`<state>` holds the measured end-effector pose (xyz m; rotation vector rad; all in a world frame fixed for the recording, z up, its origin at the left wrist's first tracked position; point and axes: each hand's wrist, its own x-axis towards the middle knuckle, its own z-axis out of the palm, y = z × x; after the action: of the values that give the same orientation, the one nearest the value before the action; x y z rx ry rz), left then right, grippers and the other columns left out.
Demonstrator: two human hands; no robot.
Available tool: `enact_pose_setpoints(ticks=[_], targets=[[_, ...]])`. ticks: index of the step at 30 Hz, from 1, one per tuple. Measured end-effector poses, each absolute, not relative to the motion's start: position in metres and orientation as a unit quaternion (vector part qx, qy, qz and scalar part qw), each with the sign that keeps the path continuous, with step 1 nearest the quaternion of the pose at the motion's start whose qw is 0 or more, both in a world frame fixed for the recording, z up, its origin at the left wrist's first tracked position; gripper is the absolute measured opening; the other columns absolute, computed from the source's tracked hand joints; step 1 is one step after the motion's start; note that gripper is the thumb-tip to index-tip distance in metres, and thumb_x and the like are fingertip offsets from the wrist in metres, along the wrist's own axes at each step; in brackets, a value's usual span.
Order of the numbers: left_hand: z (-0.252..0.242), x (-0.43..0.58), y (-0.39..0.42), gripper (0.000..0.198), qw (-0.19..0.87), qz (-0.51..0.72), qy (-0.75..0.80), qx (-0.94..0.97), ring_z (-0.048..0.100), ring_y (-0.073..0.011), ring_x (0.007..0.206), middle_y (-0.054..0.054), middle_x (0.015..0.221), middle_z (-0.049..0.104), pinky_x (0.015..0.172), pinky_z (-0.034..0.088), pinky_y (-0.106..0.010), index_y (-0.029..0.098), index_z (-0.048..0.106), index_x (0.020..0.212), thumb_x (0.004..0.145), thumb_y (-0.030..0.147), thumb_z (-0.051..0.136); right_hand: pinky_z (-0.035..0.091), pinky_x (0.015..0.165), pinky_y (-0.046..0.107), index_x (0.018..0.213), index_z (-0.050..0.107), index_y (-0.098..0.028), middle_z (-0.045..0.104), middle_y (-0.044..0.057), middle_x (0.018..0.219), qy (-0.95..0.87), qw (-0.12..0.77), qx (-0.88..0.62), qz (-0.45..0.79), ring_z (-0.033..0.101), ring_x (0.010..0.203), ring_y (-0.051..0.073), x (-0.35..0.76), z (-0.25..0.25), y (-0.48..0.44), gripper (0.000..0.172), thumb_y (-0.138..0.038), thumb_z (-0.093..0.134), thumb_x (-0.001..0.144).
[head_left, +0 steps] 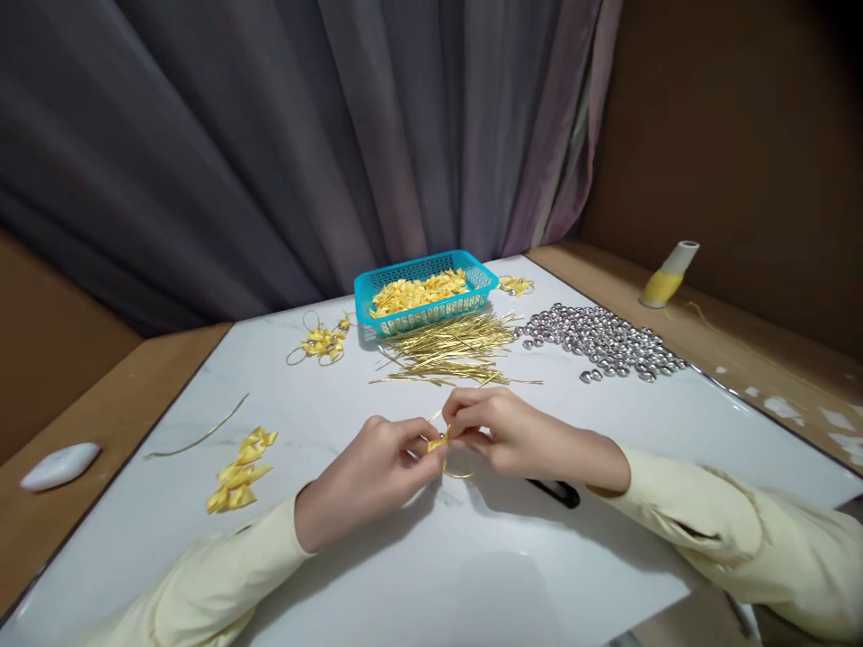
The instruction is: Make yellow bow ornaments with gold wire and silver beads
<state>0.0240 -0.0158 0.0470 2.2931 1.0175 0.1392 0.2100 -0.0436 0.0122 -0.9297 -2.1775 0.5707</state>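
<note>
My left hand (381,463) is closed in a pinch on a small folded yellow ribbon piece (435,444) above the near middle of the table. Against it, my right hand (509,431) is also closed, thumb and fingers together at the ribbon and a thin gold cord (461,475). The cord curves in a loop below the fingertips, and one end shows above them. Fingers hide part of the ribbon. Just beyond the hands lies a spread pile of gold cords (449,346). Under my right wrist, a black-handled tool (558,491) is partly covered.
A blue basket (364,286) of yellow ribbon pieces stands at the back. Silver beads (600,337) lie right. Looped ribbon pieces (322,341), loose ribbon (239,472) and a single cord (200,440) lie left. A white device (60,466) and thread spool (664,286) flank the table.
</note>
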Motion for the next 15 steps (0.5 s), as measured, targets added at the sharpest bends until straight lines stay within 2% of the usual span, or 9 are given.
enact_pose_setpoints(ticks=[3, 7, 15], targets=[[0.0478, 0.0238, -0.0136, 0.027, 0.310, 0.028, 0.397, 0.863, 0.048, -0.0093, 0.050, 0.001, 0.057, 0.062, 0.051, 0.036, -0.019, 0.014, 0.061, 0.071, 0.081, 0.031, 0.044, 0.040, 0.061, 0.022, 0.073, 0.064, -0.012, 0.056, 0.005, 0.080, -0.838, 0.348, -0.359, 0.220, 0.051, 0.068, 0.011, 0.2104, 0.0125, -0.0440, 0.021, 0.001, 0.048, 0.074], [0.0481, 0.0233, -0.0114, 0.031, 0.376, 0.002, 0.403, 0.835, 0.054, -0.0116, 0.054, -0.001, 0.061, 0.064, 0.052, 0.039, -0.021, 0.014, 0.061, 0.072, 0.082, 0.036, 0.042, 0.039, 0.060, 0.022, 0.071, 0.064, -0.012, 0.056, 0.004, 0.080, -0.836, 0.351, -0.360, 0.220, 0.051, 0.068, 0.011, 0.2096, 0.0135, -0.0445, 0.020, 0.001, 0.048, 0.073], [0.0430, 0.0234, -0.0101, 0.023, 0.498, 0.012, 0.384, 0.777, 0.058, -0.0138, 0.062, -0.003, 0.069, 0.065, 0.059, 0.042, -0.023, 0.015, 0.056, 0.077, 0.082, 0.033, 0.044, 0.038, 0.058, 0.022, 0.069, 0.063, -0.012, 0.055, 0.004, 0.079, -0.833, 0.351, -0.365, 0.223, 0.050, 0.066, 0.011, 0.2096, 0.0116, -0.0451, 0.020, 0.001, 0.047, 0.072]])
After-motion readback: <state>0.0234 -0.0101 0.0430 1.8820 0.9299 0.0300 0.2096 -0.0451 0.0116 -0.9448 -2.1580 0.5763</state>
